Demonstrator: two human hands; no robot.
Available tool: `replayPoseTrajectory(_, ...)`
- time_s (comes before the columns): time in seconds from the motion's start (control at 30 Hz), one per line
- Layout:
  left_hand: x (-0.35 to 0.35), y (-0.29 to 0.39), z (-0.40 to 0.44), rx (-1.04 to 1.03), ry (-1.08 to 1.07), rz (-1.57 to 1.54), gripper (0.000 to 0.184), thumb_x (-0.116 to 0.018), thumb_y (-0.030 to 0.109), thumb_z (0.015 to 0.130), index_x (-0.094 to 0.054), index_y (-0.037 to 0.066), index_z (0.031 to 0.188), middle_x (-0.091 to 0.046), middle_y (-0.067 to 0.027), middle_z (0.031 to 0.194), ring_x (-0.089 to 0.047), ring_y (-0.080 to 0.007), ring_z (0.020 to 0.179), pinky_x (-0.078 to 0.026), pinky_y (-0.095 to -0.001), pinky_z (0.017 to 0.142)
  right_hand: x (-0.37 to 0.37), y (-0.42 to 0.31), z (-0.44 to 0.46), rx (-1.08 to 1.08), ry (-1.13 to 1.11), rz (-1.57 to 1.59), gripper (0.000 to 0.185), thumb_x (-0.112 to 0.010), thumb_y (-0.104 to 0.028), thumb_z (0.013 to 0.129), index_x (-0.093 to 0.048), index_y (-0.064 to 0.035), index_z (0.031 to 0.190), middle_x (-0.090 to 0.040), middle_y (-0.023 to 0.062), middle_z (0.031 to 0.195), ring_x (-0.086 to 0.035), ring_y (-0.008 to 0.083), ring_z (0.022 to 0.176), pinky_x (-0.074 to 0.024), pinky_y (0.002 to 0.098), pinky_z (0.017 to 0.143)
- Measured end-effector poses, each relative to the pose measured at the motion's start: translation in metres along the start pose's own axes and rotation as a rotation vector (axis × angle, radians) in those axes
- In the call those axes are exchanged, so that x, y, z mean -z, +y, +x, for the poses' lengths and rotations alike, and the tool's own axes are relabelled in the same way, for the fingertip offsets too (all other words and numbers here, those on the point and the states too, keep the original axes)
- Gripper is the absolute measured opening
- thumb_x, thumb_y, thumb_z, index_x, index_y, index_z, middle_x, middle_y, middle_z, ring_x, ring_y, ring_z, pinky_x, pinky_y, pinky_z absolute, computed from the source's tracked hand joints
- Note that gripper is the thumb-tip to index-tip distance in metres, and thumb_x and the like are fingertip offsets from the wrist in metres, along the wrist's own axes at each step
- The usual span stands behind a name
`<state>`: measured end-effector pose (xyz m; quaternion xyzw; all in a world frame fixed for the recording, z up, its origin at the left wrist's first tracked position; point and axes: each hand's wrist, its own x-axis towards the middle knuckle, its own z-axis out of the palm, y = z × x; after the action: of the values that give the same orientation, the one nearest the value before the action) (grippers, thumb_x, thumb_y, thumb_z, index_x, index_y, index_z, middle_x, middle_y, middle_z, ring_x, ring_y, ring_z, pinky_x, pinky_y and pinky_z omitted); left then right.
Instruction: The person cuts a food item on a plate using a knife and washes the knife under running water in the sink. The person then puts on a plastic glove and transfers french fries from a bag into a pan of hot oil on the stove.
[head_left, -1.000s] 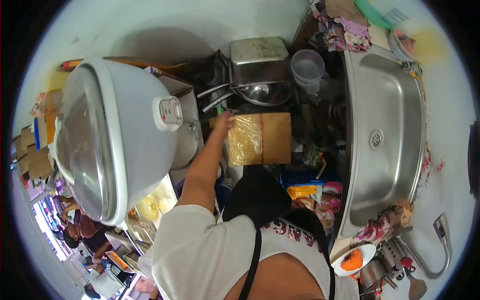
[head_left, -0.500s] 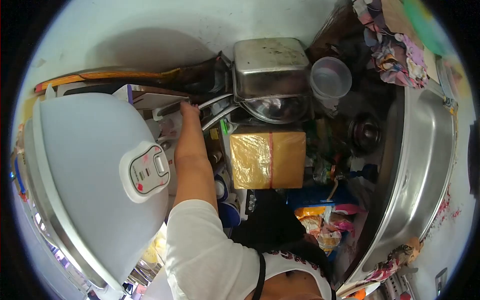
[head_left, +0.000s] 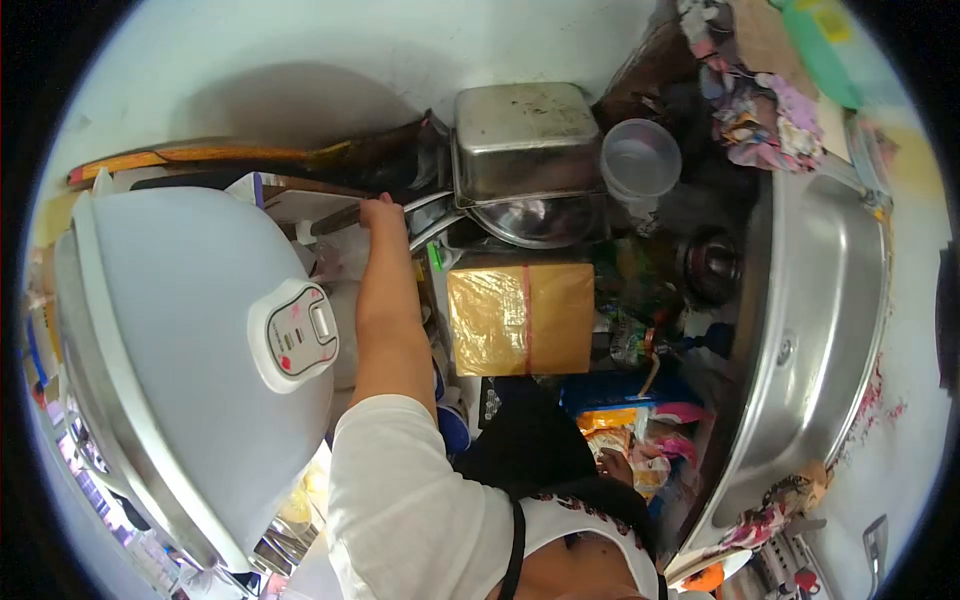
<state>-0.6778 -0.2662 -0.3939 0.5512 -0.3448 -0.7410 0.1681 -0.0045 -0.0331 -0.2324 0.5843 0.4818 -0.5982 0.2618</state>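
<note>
My left arm stretches forward past the rice cooker (head_left: 180,330). At its end my left hand (head_left: 380,212) is closed at the end of a grey, bar-like thing (head_left: 338,217), beside an upright carton panel (head_left: 305,205); what its fingers hold I cannot make out. Just right of it are the metal pan handles (head_left: 430,222). A brown box (head_left: 522,320) wrapped in clear plastic with a red band lies nearer my body. Low beside my black apron, my right hand (head_left: 615,466) is partly visible, fingers apart, near colourful plastic packets (head_left: 650,450).
A steel tray (head_left: 525,140) and a metal lid (head_left: 535,218) stand against the wall, beside a clear plastic tub (head_left: 640,160). The steel sink (head_left: 815,330) runs along the right. Bottles and a blue bin (head_left: 585,392) are below.
My left hand has left the brown box's edge and moved left and forward to the carton area. My right hand has come into view by the packets. The view has shifted closer to the cooker.
</note>
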Motion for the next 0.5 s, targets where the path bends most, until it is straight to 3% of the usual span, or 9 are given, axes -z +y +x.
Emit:
replayPoseTrajectory(0.17,0.008,-0.007,-0.07,0.014,-0.042,0.014,0.041,-0.046,0.023,0.094,-0.037,-0.009,0.117,-0.048,-0.0209,0.117,-0.055,-0.0298,0.103,-0.054,-0.0358,0.085,0.012,0.042,0.005,0.224,0.004,-0.021,0.03,-0.051,-0.018,0.096,-0.051,-0.0036,0.122,-0.061,0.0058,0.091,-0.059,0.0125,0.073,-0.0485,0.0266,0.062)
replayPoseTrajectory(0.2,0.02,-0.018,-0.059,0.041,-0.163,0.007,0.045,-0.048,0.022,0.093,-0.029,-0.009,0.119,-0.047,-0.0219,0.116,-0.056,-0.0297,0.101,-0.054,-0.0358,0.085,0.014,0.055,0.007,0.282,0.006,-0.015,0.03,-0.051,-0.018,0.095,-0.051,-0.0035,0.122,-0.061,0.0064,0.093,-0.059,0.0127,0.074,-0.0488,0.0265,0.063)
replayPoseTrajectory(0.27,0.039,-0.052,-0.033,0.039,-0.247,0.115,0.049,-0.051,0.02,0.092,-0.024,-0.007,0.121,-0.047,-0.0218,0.115,-0.057,-0.0298,0.099,-0.055,-0.0356,0.083,0.016,0.058,0.009,0.198,0.032,-0.042,0.031,-0.051,-0.018,0.095,-0.051,-0.0036,0.122,-0.062,0.0075,0.096,-0.06,0.0128,0.079,-0.0487,0.0263,0.064)
replayPoseTrajectory(0.37,0.069,-0.045,-0.051,0.098,-0.261,0.147,0.051,-0.054,0.02,0.09,-0.022,-0.001,0.124,-0.047,-0.021,0.114,-0.057,-0.0304,0.095,-0.055,-0.0365,0.081,0.016,0.04,-0.013,0.062,0.058,0.08,0.032,-0.052,-0.019,0.095,-0.051,-0.0041,0.123,-0.062,0.0073,0.099,-0.06,0.0131,0.084,-0.0482,0.026,0.065)
replayPoseTrajectory(0.43,0.081,-0.037,-0.069,0.158,-0.248,0.114,0.053,-0.056,0.02,0.089,-0.021,0.004,0.126,-0.047,-0.0202,0.112,-0.057,-0.0309,0.093,-0.056,-0.0374,0.079,0.014,0.047,-0.013,0.123,0.094,0.056,0.033,-0.053,-0.02,0.094,-0.052,-0.0061,0.124,-0.06,0.0055,0.094,-0.058,0.0124,0.078,-0.0459,0.0252,0.061)
replayPoseTrajectory(0.5,0.093,-0.028,-0.077,0.137,-0.226,0.199,0.051,-0.056,0.018,0.09,-0.027,0.003,0.129,-0.044,-0.0208,0.12,-0.055,-0.0328,0.101,-0.054,-0.0397,0.083,0.018,0.051,-0.014,0.203,0.113,0.047,0.033,-0.054,-0.02,0.094,-0.052,-0.0069,0.124,-0.059,0.0048,0.092,-0.057,0.0119,0.075,-0.0449,0.025,0.059)
